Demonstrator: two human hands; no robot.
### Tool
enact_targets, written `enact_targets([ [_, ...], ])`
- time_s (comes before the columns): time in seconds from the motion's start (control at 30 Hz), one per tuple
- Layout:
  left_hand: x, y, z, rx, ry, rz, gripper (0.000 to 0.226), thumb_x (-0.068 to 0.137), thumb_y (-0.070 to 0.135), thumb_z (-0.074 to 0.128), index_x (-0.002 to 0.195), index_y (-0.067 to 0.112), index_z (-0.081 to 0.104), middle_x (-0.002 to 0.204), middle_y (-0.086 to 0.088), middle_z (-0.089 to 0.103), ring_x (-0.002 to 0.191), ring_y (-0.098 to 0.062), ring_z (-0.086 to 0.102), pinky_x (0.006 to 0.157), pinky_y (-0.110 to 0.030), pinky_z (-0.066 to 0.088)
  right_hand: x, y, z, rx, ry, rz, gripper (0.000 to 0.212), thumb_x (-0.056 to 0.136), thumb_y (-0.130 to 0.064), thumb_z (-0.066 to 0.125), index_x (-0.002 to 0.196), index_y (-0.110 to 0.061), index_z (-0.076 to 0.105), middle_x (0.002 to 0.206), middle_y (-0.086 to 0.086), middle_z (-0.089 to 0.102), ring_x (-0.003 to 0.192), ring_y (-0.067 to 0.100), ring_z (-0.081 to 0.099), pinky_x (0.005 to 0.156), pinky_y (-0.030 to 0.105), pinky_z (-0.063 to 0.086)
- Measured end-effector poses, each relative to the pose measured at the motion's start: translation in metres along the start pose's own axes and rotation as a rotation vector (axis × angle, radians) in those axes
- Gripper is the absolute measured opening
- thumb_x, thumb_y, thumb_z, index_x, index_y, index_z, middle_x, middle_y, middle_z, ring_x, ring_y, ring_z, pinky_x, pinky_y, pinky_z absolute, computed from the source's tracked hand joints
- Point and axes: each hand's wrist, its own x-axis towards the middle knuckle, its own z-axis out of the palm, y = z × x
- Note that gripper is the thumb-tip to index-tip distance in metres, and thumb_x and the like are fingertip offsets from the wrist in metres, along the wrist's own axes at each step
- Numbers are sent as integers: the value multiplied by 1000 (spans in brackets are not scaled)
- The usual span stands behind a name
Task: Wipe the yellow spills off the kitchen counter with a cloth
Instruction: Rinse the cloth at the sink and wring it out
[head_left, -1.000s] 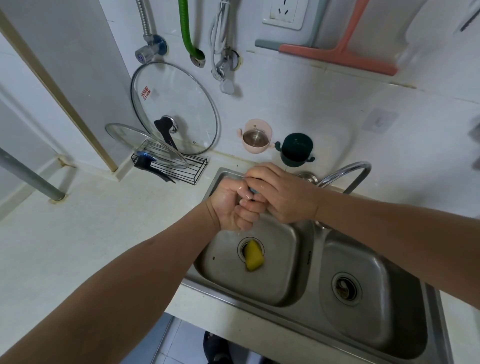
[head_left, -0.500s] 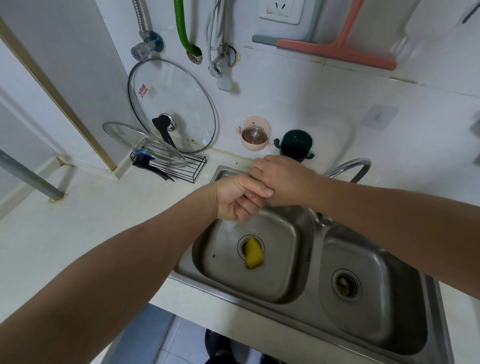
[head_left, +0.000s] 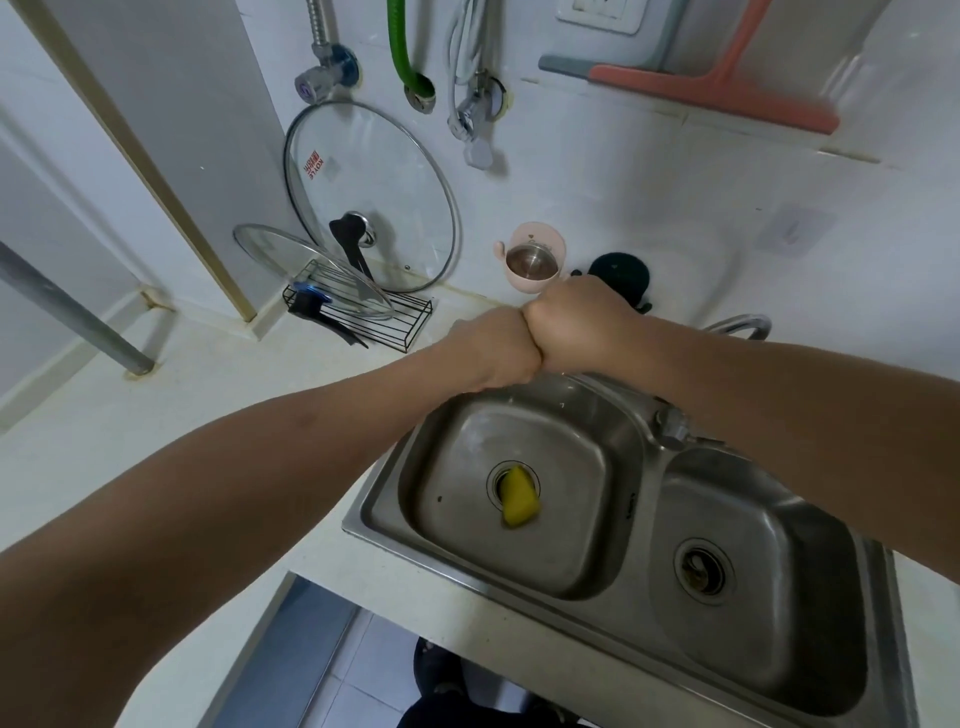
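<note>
Left hand (head_left: 496, 348) and right hand (head_left: 571, 325): both fisted, knuckles pressed together, held above the back rim of the left basin. Whatever is inside the fists is hidden; cannot tell if either grips anything. No cloth identifiable.

Below them: double-basin stainless steel sink (head_left: 639, 499), brushed, rounded corners, set into the pale stone kitchen counter (head_left: 156, 415) at its front edge. Yellow block-shaped sponge (head_left: 518, 498) lies over the left basin's drain, long axis running from back rim towards front rim, slightly tilted.

Curved chrome tap (head_left: 740, 325) behind the right forearm. Round glass lid (head_left: 371, 197) leans on the wall at the counter's back edge.
</note>
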Motion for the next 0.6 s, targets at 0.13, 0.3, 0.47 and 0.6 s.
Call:
enact_targets([
  [0.13,8,-6,7,253,195,167,19,88,13,56,72,18,46,74,2,49,90,-29,62,71,-34,43,3,2,16,288,-72,81,41,81,1,60,51,-17,38,54,5,46,60,32,58,61,42,49],
  [0.3,9,1,0,591,307,311,23,93,16,55,111,9,68,107,-12,68,99,-30,67,71,-34,42,-2,3,23,574,-60,257,14,79,3,58,65,5,61,64,19,58,61,29,53,57,39,37],
  [0.47,15,2,-10,804,300,436,21,92,23,60,107,12,70,104,-10,72,93,-33,70,72,-37,45,-2,-1,34,871,-32,357,22,74,2,63,56,-6,56,58,9,55,60,24,54,58,39,41],
  [0.6,18,2,-14,860,285,507,19,88,25,62,102,13,69,98,-9,73,87,-34,71,70,-37,48,-9,-8,35,1008,-1,434,30,72,7,66,50,-10,55,47,-1,54,48,14,52,53,38,39],
])
